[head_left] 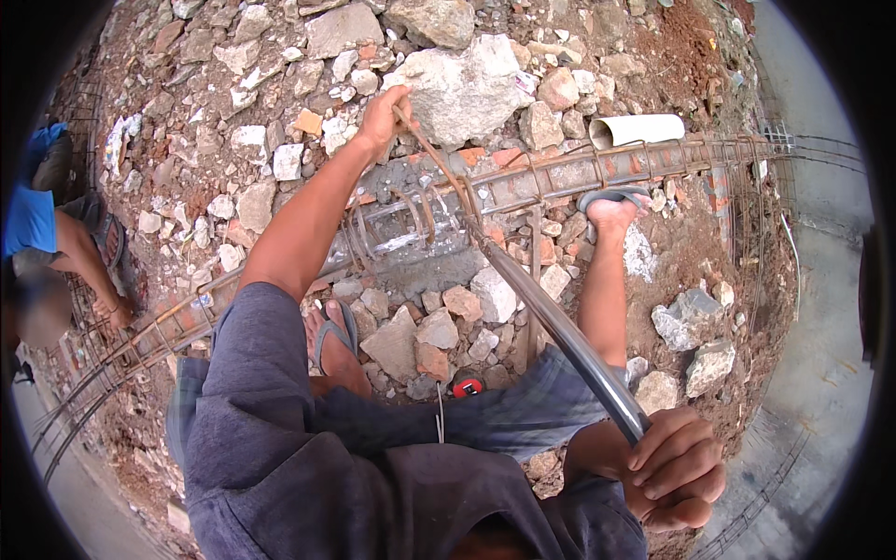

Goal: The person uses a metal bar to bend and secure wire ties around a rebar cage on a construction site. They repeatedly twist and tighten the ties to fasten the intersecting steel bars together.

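Note:
My left hand is closed around the upper end of a thin, rusty steel rod, beside a big pale rock. The rod slants down to the reinforcing-bar cage that crosses between my feet. Down at the lower right, my right hand grips the near end of a long, shiny metal pipe. The pipe's far end meets the rod at the cage; how the two join there is hard to make out. Several bent stirrups sit close together on the cage, left of that spot.
Rubble and the big pale rock lie beyond the cage. A white plastic pipe rests near its right part. A red tape measure lies among stones between my sandalled feet. Another person in blue crouches at the left, one hand near the cage.

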{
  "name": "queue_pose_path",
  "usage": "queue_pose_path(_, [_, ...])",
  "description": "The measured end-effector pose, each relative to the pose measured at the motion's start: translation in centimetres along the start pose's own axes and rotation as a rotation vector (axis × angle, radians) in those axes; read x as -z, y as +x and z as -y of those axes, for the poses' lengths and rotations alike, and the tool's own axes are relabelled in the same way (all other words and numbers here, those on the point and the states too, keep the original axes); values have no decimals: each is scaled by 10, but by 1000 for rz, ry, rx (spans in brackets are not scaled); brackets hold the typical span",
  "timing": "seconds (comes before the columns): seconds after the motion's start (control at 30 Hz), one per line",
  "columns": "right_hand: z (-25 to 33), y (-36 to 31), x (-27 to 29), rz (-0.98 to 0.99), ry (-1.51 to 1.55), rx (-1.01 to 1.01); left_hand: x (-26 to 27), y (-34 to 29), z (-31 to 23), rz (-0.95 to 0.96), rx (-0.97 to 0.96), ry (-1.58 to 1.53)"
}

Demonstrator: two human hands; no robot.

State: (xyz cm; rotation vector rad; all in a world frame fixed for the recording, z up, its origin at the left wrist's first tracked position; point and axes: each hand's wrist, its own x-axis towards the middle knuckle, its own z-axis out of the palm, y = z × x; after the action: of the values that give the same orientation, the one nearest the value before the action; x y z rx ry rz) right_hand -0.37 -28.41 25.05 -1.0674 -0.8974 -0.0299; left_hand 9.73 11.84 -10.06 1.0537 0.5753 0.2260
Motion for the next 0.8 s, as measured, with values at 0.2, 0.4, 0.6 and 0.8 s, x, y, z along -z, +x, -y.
queue_pose_path(0.2, [-8, 50, -11, -12, -80, -58, 3, 6, 32, -76, 142, -2])
queue_pose_path(0.4, [-17, 84, -42, 69, -124, -197, 26, 27, 46, 53, 265, -26])
queue_pose_path(0.6, [-12, 54, -43, 154, -124, -30, 13, 9, 23, 104, 203, 87])
queue_pose_path(0.8, [-12, 52, -45, 135, -153, -16, 7, -11, -10, 155, -173, 464])
